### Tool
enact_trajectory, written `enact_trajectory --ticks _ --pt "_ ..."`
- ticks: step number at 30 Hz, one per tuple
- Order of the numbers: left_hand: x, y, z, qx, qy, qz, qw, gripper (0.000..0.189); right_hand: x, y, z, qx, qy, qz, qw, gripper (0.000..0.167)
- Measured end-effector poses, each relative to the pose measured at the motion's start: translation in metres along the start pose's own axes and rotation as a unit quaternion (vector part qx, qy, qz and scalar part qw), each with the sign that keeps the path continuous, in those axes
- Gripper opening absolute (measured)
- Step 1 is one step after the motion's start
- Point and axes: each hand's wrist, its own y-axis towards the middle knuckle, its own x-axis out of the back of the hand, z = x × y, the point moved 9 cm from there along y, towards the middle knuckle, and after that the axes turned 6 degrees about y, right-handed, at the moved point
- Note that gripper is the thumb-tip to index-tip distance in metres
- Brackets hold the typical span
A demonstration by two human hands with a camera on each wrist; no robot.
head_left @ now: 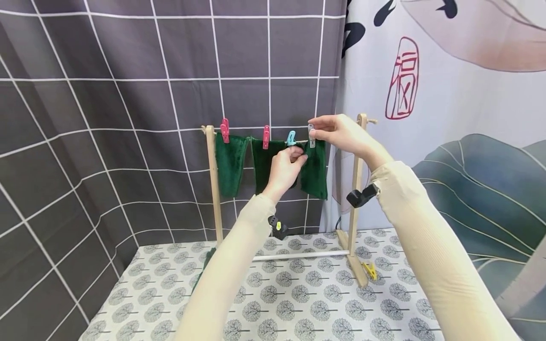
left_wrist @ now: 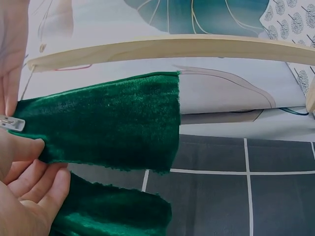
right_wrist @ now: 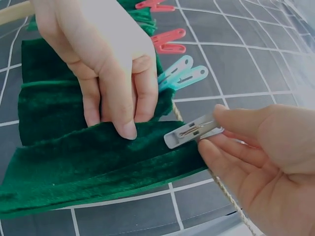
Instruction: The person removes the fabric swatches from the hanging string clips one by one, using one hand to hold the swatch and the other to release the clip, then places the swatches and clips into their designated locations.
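A dark green velvety cloth (head_left: 314, 177) hangs at the right of a rope (right_wrist: 227, 196) strung between two wooden posts. My right hand (head_left: 343, 137) pinches a grey clothespin (right_wrist: 184, 133) between thumb and fingers, its jaws over the cloth's top edge at the rope. Just left of it, my left hand (head_left: 282, 171) pinches the near side edge of the same cloth with thumb and fingers. Behind the left hand hangs another green cloth (right_wrist: 49, 113), partly hidden, with a blue clothespin (head_left: 291, 138) and a pink clothespin (head_left: 266, 137) at its top.
At the left a further green cloth (head_left: 230, 170) hangs from another pink clothespin (head_left: 224, 130). The rack's right post (head_left: 353, 213) stands close under my right arm. A yellow clothespin (head_left: 369, 270) lies on the patterned tabletop (head_left: 298, 308). More green fabric (head_left: 206, 263) shows beside my left sleeve.
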Motion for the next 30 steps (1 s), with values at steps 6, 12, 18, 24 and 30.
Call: enact_trajectory --ticks 6,12,18,24,30 --pt "0.001 -0.004 -0.001 -0.006 0.000 -0.003 1.0000 0.019 0.001 0.001 0.001 0.017 -0.003 -0.035 0.9992 0.037" --pt "0.003 -0.005 -0.005 -0.012 -0.006 -0.008 0.9999 0.019 0.004 0.000 0.004 0.028 -0.019 -0.079 0.9963 0.030" --pt "0.001 -0.007 -0.006 -0.012 -0.011 -0.003 0.9999 0.020 0.006 -0.003 0.005 0.027 -0.028 -0.110 0.9931 0.024" --pt "0.003 -0.008 -0.006 -0.012 -0.012 -0.004 0.9998 0.021 0.017 -0.008 0.009 0.028 -0.020 -0.162 0.9862 0.025" --pt "0.008 -0.014 -0.011 -0.022 -0.016 -0.001 0.9996 0.019 0.026 -0.009 0.011 0.030 0.009 -0.192 0.9808 0.026"
